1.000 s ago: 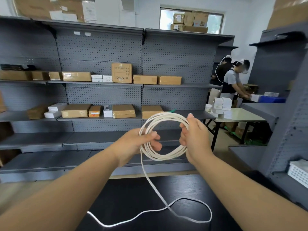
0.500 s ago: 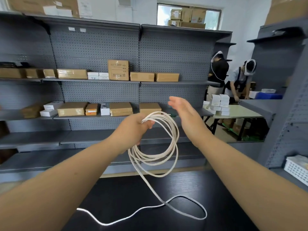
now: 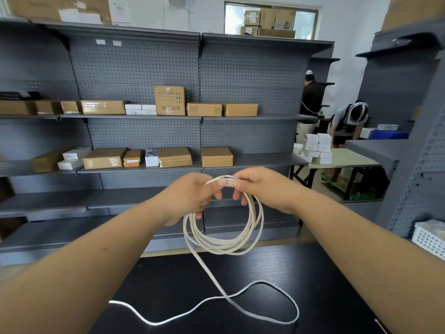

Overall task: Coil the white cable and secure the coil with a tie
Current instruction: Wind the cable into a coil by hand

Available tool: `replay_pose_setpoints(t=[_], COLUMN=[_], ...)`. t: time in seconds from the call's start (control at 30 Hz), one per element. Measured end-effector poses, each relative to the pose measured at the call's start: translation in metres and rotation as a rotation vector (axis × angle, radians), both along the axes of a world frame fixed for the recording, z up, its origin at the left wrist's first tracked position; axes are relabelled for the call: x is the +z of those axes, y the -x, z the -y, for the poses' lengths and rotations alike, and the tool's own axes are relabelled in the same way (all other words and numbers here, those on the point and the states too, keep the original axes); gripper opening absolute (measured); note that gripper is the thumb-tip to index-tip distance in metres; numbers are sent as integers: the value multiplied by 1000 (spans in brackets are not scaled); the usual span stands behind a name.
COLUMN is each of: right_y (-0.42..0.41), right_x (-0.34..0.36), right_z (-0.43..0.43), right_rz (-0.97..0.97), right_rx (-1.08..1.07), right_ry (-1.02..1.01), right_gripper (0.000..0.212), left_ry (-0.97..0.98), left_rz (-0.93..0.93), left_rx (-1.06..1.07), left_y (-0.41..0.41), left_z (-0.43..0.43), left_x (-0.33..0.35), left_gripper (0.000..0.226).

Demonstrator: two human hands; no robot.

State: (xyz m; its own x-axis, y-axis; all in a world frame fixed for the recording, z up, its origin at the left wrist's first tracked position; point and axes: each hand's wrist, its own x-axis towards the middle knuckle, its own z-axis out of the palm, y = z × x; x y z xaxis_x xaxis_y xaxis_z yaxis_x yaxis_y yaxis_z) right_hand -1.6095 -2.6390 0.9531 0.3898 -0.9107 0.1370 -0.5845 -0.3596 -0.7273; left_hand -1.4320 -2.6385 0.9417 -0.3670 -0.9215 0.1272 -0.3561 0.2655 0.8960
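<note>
Both hands pinch the top of the white cable (image 3: 224, 244) coil, left hand (image 3: 190, 198) and right hand (image 3: 262, 189) side by side above the desk (image 3: 301, 273), loose tail looping across it.

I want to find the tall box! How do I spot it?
Look at the grey shelving ahead, upper stocked shelf. Near its middle stands the tall cardboard box, upright, with printed markings on its front. Every brown box beside it lies flat and low.
</note>
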Motion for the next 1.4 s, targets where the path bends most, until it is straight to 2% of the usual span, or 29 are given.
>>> replay_pose_setpoints(t=[0.07,0.13,0.3,0.37,0.5,0.57,0.7,0.8,0.87,1.0,1.1,1.2,1.3,1.33,1.4], right_y=[-5,-11,-12,-10,-6,-9,-20,-28,-30,-29,-29,-27,-22,-21,-17], right_x=[-3,-7,-12,-12,-18,-22,-29,-38,-44,-53,-58,-56,-39,-33,-26], right_z=[-1,-2,5,7,10,8,-3,-7,-7,-8,-10,-13,-18,-18,-13], right_rz=[212,328,266,331,598,709,919,1048,1119,1229,1182,887,687,636,502], right_rx=[-12,-22,-93,-171,-393,-456,-579,-645,-663,-554,-496,-541,-484,-443,-391], right_ry=[-126,-174,-23,57,277,337,327,251,162,-103,-211,-89,121,185,275], right_gripper=[19,20,20,19,21,21,24,26,27,30,32,36,21,25,47], left_ry=[-9,-18,-7,-29,-92,-120,-146,-101,-37,143,292,411,445,444,431], left_rz=[-29,-40,-108,-197,-357,-450,-743,-861,-831,-609,-398,-224,-17,25,69], left_rx=[0,-6,1,37,90,101,119,217,298,450,496,484,471,460,422], left_y=[-2,-4,-6,-7,-6,0,20,34,38,33,24,19,14,12,8], left_z=[1,3,8,9,11,7,1,-1,-2,2,4,3,4,5,7], left_x=[0,0,-7,-13,-32,-38,-41,-41,-40,-34,-25,-13,0,3,9], left_gripper=[37,38,39,33,14,12,21,26,27,28,29,26,32,35,37])
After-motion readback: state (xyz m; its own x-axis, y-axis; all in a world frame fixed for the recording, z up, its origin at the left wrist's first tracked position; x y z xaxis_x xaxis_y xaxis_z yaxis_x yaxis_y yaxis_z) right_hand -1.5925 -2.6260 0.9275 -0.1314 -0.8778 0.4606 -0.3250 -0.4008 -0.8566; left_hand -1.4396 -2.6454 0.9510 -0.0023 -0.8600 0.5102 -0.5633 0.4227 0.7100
